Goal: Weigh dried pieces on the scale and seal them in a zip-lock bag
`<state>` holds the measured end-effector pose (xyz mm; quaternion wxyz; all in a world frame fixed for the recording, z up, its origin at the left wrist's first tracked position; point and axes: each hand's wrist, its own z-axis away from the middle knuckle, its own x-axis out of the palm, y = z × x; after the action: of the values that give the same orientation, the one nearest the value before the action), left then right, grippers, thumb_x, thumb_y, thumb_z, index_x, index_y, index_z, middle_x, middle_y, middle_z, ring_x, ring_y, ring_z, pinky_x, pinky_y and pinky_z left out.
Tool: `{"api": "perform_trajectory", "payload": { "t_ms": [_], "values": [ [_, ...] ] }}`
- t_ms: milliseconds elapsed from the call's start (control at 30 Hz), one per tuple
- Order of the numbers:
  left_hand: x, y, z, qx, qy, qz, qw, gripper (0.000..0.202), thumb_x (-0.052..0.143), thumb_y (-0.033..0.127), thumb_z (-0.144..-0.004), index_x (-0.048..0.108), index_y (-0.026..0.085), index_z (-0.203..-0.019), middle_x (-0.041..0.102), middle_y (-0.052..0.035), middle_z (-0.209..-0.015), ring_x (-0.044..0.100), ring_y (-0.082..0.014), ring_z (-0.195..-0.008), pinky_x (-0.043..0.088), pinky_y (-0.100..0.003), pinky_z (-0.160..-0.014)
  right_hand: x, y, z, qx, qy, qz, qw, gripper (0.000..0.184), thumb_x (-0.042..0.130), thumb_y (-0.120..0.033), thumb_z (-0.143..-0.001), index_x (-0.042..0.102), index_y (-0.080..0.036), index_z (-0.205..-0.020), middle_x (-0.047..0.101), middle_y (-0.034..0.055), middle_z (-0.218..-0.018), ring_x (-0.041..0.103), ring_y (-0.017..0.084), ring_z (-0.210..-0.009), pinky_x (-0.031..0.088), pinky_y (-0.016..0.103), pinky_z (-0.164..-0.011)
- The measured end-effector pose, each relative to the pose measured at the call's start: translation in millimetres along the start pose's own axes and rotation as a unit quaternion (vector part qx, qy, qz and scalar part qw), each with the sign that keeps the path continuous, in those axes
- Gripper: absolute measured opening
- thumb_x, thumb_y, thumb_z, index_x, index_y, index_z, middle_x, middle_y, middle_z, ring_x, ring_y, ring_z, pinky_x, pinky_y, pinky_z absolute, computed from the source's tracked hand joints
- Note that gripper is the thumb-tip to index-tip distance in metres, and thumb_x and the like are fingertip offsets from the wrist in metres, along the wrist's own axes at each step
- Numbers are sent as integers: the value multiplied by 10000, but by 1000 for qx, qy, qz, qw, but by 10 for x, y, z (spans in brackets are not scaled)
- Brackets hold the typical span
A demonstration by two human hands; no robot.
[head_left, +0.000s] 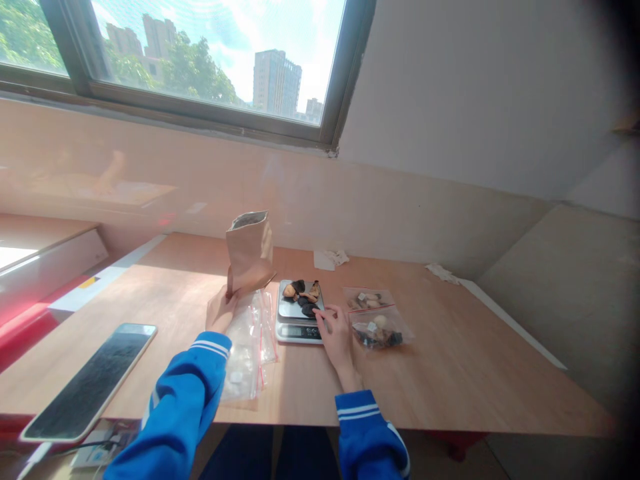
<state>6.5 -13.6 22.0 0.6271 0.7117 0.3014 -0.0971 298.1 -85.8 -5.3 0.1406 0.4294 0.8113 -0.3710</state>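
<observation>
Paper bag (249, 253): one, in left hand (221, 310)

The left sleeve (177, 400) and right sleeve (367, 437) are bright blue with white cuff stripes. The paper bag (249, 253) is plain kraft brown. The plastic zip bag (381, 330) shows a red seal line.

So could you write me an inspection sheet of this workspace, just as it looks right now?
Surface: sunlit wooden table.
Job's things: digital kitchen scale with dark and tan dried pieces on its tray; kraft paper bag; two zip bags of similar pieces; clear plastic bags.
Clutter: phone or tablet; paper scraps.
Hands: left hand grips the bag; right hand has fingers at the tray's edge.
Cables: black cable below the table's front edge.
Surroundings: window showing trees and tower blocks.
</observation>
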Motion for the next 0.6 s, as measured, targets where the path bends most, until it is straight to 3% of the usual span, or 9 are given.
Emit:
{"api": "perform_trajectory", "payload": {
  "t_ms": [167,600],
  "values": [
    [11,9,19,8,0,-11,1000,462,498,504,-832,627,208,-1162,724,-90,-1027,664,-264,-939,505,-331,-774,-40,36,67,32,44,-30,998,313,415,-253,-951,666,-217,-1135,565,96,-1041,551,209,-994,451,378,-886],
    [-2,64,59,-10,11,7,1000,483,501,493,-849,574,217,-1238,702,-98,-1075,651,-272,-971,500,-359,-820,-93,94,197,117,63,-66,989,300,365,-188,-904,659,-182,-965,549,100,-982,528,232,-987,444,391,-870]
  ]
}}
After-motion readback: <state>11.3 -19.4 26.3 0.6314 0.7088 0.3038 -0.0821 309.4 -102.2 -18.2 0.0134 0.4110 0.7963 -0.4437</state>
